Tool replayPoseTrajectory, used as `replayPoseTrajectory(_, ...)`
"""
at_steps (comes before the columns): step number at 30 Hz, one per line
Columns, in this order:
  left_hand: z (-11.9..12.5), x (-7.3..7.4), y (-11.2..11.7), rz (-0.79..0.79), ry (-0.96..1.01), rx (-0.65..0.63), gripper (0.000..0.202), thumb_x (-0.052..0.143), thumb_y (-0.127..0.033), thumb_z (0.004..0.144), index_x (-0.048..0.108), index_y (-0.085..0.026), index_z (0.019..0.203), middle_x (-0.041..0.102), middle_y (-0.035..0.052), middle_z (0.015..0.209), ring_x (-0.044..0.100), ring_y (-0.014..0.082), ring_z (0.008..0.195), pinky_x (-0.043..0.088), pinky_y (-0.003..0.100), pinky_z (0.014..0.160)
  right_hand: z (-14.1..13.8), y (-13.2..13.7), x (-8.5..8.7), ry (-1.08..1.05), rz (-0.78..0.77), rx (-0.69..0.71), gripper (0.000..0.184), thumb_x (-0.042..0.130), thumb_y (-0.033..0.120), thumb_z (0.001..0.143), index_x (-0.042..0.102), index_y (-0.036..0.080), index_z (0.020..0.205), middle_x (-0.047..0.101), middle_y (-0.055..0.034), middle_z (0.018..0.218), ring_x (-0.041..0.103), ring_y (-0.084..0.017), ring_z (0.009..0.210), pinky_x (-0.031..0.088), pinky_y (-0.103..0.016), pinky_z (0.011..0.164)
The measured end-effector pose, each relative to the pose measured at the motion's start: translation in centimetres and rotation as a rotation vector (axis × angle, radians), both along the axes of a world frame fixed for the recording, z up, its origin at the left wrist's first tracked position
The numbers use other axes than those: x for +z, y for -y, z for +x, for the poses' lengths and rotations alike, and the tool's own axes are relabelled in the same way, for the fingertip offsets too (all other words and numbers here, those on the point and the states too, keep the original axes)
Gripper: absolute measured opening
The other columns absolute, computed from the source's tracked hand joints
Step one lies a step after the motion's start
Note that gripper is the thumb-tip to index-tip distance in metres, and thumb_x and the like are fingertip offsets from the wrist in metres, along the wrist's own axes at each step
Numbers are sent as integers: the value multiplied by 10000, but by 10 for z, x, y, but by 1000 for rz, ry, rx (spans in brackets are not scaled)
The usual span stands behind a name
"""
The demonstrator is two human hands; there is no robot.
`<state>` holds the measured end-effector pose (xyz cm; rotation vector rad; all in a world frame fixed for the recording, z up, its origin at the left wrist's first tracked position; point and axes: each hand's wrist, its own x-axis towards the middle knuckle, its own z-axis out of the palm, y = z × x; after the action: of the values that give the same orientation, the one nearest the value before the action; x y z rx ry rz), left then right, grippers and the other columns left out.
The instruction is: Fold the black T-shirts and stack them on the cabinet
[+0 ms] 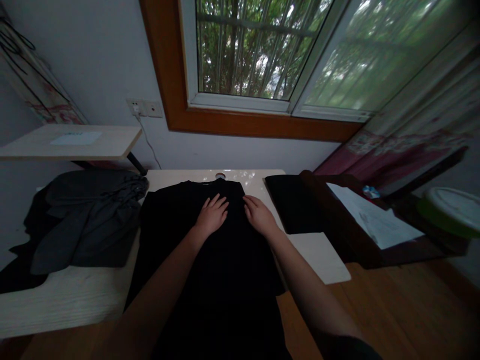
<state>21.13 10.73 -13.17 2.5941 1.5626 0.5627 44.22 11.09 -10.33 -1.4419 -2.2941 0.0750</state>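
Observation:
A black garment (176, 235) lies spread flat on a pale table (322, 255), its neckline toward the window and its lower part hanging over the near edge. My left hand (212, 215) rests palm down on the upper middle of the garment, fingers stretched out. My right hand (259, 214) lies flat beside it, a little to the right, fingers also extended. The two hands are close together but apart. Neither holds anything.
A heap of grey and dark clothes (86, 220) lies on the left of the table. A folded black item (294, 202) sits at the right, next to a dark wooden desk (360, 250) with white paper (375, 220). A wall shelf (71, 141) hangs at left. Wooden floor lies below.

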Motion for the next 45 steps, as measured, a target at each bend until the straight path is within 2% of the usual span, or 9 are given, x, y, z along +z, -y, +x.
replayPoseTrajectory(3,-5,-1,7,-7,-72,8,508,373,-420,1038,468,-272,1515,413,21,1618,258,274,1544,213,555,1255,-27,-22,-15,104,-47,-12,511,381,315,1044,508,69,1473,483,-185,1543,412,-270,1459,332,-429,1216)
replayPoseTrajectory(7,-13,0,16,-4,-117,17,562,323,-487,1043,397,-281,1560,344,30,1653,228,287,1554,186,570,1258,-45,-47,-31,178,-124,-80,600,363,431,1059,414,75,1540,332,-180,1636,264,-278,1540,247,-471,1240)
replayPoseTrajectory(14,-33,-1,15,-21,-139,95,584,305,-514,1042,354,-294,1580,317,45,1664,223,287,1556,185,587,1250,-46,-75,-34,220,-209,-137,694,246,542,1059,296,108,1599,196,-117,1691,135,-231,1575,141,-468,1265)
replayPoseTrajectory(19,-72,-7,0,-16,-160,274,619,277,-535,1038,387,-232,1566,307,100,1665,224,295,1556,184,579,1247,-41,-84,-34,250,-240,-141,728,209,579,1050,263,119,1611,140,-93,1704,83,-221,1582,112,-459,1270)
replayPoseTrajectory(24,-118,-9,-15,-82,-203,441,669,242,-554,1032,371,-182,1573,265,130,1676,202,298,1562,177,578,1244,-42,-84,-33,263,-206,-160,685,236,534,1056,301,123,1599,185,-91,1696,137,-243,1573,140,-484,1262)
replayPoseTrajectory(27,-130,-9,-20,-107,-215,482,687,237,-567,1025,364,-179,1577,257,132,1678,185,298,1567,178,559,1248,-50,-78,-34,245,-124,-234,624,275,447,1058,382,92,1559,247,-130,1676,190,-272,1559,140,-518,1254)
replayPoseTrajectory(31,-130,-9,-22,-96,-228,485,687,230,-564,1025,361,-180,1579,253,134,1680,188,294,1566,176,541,1249,-68,-63,-37,190,-28,-277,588,324,346,1041,425,22,1520,298,-195,1646,230,-290,1546,176,-478,1249)
replayPoseTrajectory(35,-129,-9,-24,-76,-226,481,699,236,-553,1024,363,-141,1574,269,156,1671,202,295,1562,184,517,1249,-79,-49,-41,158,-58,-247,614,339,385,1043,422,11,1522,334,-213,1626,280,-278,1529,197,-428,1248)
replayPoseTrajectory(45,-133,-13,-40,-57,-206,512,706,256,-553,1017,381,-113,1555,280,162,1666,207,285,1562,172,496,1256,-59,-51,-36,207,-198,-296,713,244,538,1047,293,88,1599,204,-136,1689,128,-257,1572,126,-471,1258)
